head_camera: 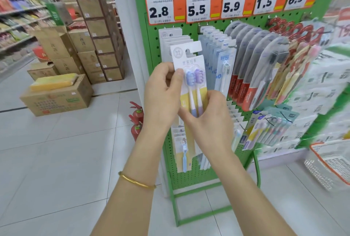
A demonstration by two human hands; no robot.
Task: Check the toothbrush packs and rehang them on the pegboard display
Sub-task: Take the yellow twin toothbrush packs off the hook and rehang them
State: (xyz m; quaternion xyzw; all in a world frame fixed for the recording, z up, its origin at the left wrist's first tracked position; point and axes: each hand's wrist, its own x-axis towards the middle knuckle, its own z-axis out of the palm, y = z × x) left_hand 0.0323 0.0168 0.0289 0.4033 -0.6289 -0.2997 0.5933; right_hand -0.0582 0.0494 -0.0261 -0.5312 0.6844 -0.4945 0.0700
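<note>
The left hand (161, 93) and the right hand (208, 120) both hold one toothbrush pack (189, 61). The left thumb presses on its front beside the brush heads, and the fingers curl behind its left edge. The right fingers curl round its lower part. The pack stands upright and is not on a hook, so I think it is being checked. Behind it, more hanging packs (170, 34) like it fill the top left corner of the pegboard (191, 179). Hanging this one up is left to do.
</note>
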